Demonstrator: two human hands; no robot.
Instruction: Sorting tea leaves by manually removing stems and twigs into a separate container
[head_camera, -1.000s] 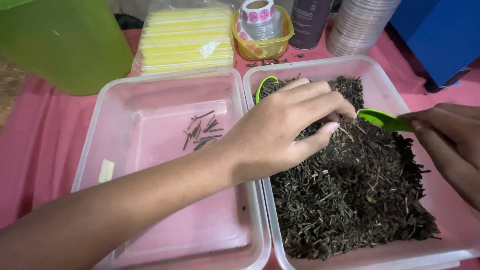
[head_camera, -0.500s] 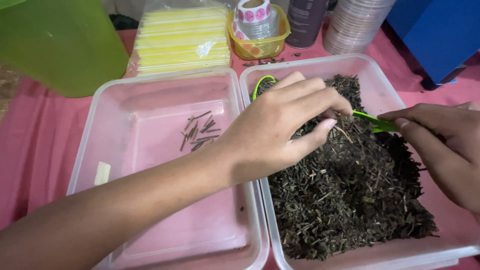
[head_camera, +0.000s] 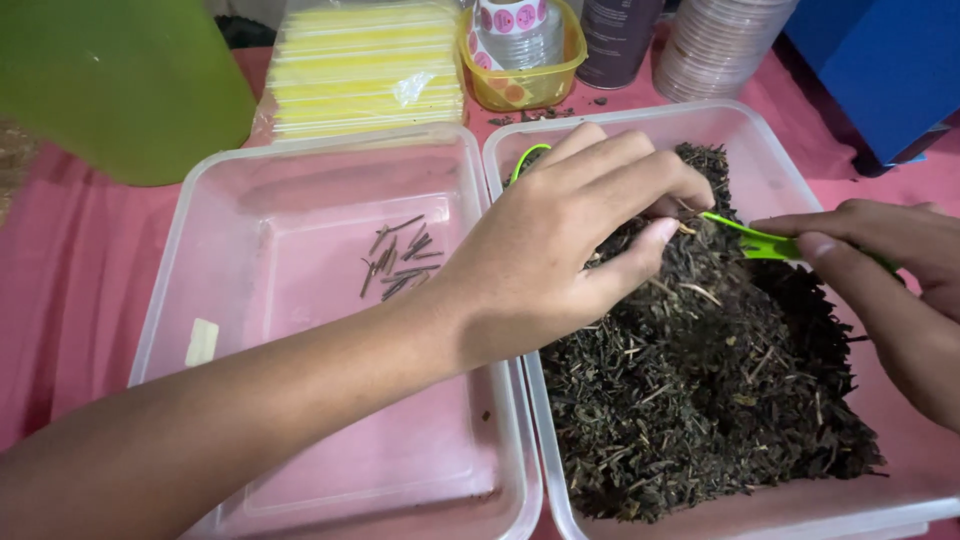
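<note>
- our left hand (head_camera: 560, 240) reaches across into the right clear plastic tub (head_camera: 745, 120), thumb and fingers drawn together in a pinch over the dried tea leaves (head_camera: 700, 400); whether a stem is caught between them we cannot tell.
- our right hand (head_camera: 890, 270) grips green plastic tweezers (head_camera: 750, 238) between thumb and forefinger, tips aimed at the spot under the left fingertips, so that both work the same patch of leaf.
- the dried tea leaves lie heaped in the right tub, dark and coarse, with pale stems showing among them.
- the left clear plastic tub (head_camera: 200, 200) stands edge to edge with the right one, which keeps the reach short; it holds a small cluster of stems (head_camera: 398, 258) near its middle and a pale scrap (head_camera: 202, 342) by its left wall.
- a green loop (head_camera: 525, 160) shows behind the left hand at the right tub's rim.
- behind the tubs: a stack of yellow packets (head_camera: 365, 65), a small yellow bowl (head_camera: 520, 85), a green container (head_camera: 120, 80), all on a pink cloth (head_camera: 60, 290).
</note>
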